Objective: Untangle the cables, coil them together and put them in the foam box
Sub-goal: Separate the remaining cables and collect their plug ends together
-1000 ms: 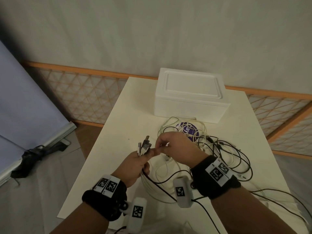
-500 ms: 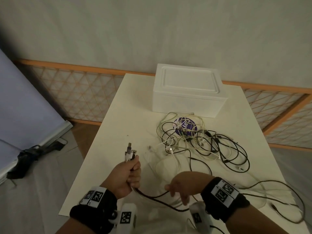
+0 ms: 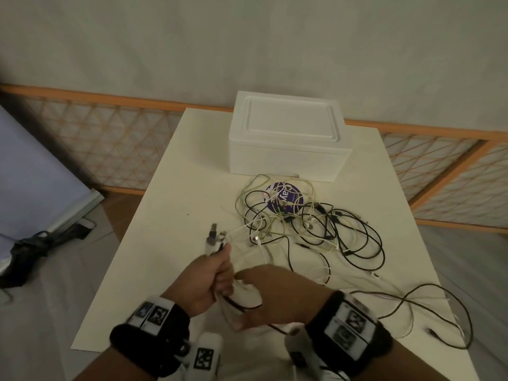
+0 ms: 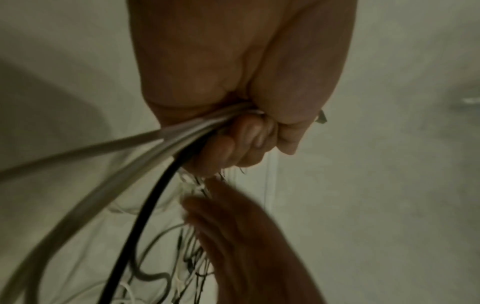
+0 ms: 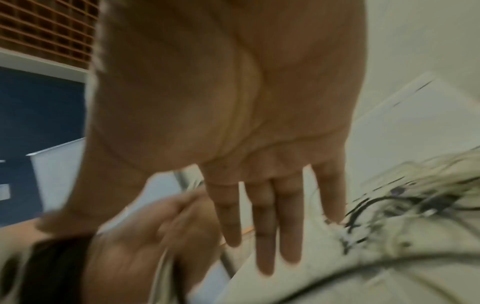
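- Since half a second ago: right hand (image 3: 270, 294) risen from the near table edge, now just beside the left hand (image 3: 209, 279), at its 3 o'clock.
- Left hand fisted around a bundle of cable ends (image 3: 215, 240), white strands plus one black (plugs poking out of the top of the fist toward 12 o'clock).
- Right hand flat, fingers (image 5: 265, 226) straight and close together in the right wrist view, gripping nothing; whether the palm touches the trailing cords, cannot tell.
- Tangled cables (image 3: 310, 224) on the table (image 3: 170, 188) at 1 o'clock from the hands, partly over a purple round label (image 3: 284, 198).
- Foam box (image 3: 288, 138) at 12 o'clock beyond the tangle, lid on.
- Step in hand, by judgement: gathering ends and drawing strands free; untangling unfinished, coiling not begun.
- Next, probably: closing the right fingers on the trailing cords below the fist and sliding along them to pull slack from the heap (gently, or knots tighten).
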